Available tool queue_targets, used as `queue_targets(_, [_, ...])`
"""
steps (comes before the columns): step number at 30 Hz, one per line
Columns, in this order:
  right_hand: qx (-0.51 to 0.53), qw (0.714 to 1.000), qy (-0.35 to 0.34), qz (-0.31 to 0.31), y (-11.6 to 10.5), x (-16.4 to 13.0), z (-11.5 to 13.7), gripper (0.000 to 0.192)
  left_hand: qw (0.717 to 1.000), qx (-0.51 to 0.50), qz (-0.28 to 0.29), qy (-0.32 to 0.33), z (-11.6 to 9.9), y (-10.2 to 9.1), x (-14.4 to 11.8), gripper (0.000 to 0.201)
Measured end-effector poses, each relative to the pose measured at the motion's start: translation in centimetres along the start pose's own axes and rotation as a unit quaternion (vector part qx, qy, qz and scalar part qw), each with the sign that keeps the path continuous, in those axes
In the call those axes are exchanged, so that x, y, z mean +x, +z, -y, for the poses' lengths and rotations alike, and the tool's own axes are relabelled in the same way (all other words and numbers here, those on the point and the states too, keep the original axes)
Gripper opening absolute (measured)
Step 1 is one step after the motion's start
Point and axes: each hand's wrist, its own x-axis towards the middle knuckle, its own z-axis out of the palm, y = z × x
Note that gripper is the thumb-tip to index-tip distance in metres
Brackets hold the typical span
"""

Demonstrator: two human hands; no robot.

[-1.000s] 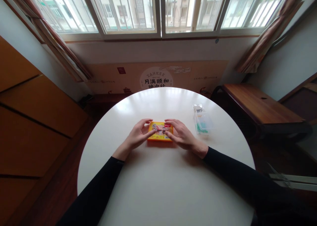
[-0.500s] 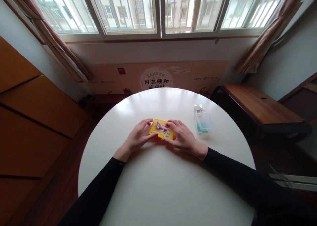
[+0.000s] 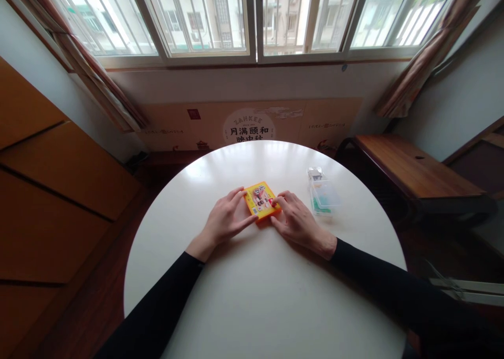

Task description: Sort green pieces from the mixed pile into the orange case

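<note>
A flat yellow game box [image 3: 260, 197] with orange edges lies at the middle of the table, turned at an angle. Its top carries dark characters and a picture of round pieces. My left hand [image 3: 225, 218] grips its left side, fingertips at the far-left corner and thumb by the near corner. Curled around the right corner is my right hand [image 3: 296, 220], its fingers on the top and edge and its thumb close to the near edge. The underside of the box is hidden.
The round white table [image 3: 252, 296] has a clear plastic case [image 3: 322, 195] with green contents at right, a small clear box [image 3: 315, 173] just behind it. A wooden bench [image 3: 417, 165] stands beyond the table's right side, beneath the window wall.
The yellow box has turned on the table, so its printed characters now sit at the far side. Both hands have shifted their hold, the right one slightly rightward.
</note>
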Motion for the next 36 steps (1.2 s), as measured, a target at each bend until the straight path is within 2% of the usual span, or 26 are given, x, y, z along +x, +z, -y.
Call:
queue_targets(5, [-0.013,0.998,-0.063,0.009,-1.3,-1.1,0.3,0.004,0.998,0.029,0.047,0.005,0.0,0.0,0.3,0.097])
queue_targets(9, [0.016,0.994,-0.1,0.028,-2.3,-2.4,0.5,0.006,0.997,0.039,0.074,0.003,0.1,0.5,1.2,0.102])
queue_targets(14, [0.044,0.978,-0.167,0.114,-3.0,-2.7,0.6,0.008,0.996,0.032,0.081,-0.007,0.4,1.9,3.5,0.104])
queue_targets(19, [0.045,0.976,-0.169,0.127,-3.0,-2.4,0.5,0.017,0.996,0.019,0.09,0.013,0.6,4.1,7.0,0.105])
queue_targets(27, [0.046,0.978,-0.16,0.128,-3.1,-2.3,0.2,0.014,0.991,-0.006,0.121,0.06,-0.2,6.9,12.1,0.11])
queue_targets(31, [0.049,0.978,-0.155,0.131,-3.3,-2.1,0.1,0.012,0.99,-0.014,0.125,0.068,-0.5,7.5,13.5,0.109])
queue_targets(36, [0.048,0.978,-0.156,0.131,-3.3,-2.1,-0.1,0.011,0.989,-0.014,0.13,0.075,-0.3,8.0,14.0,0.108])
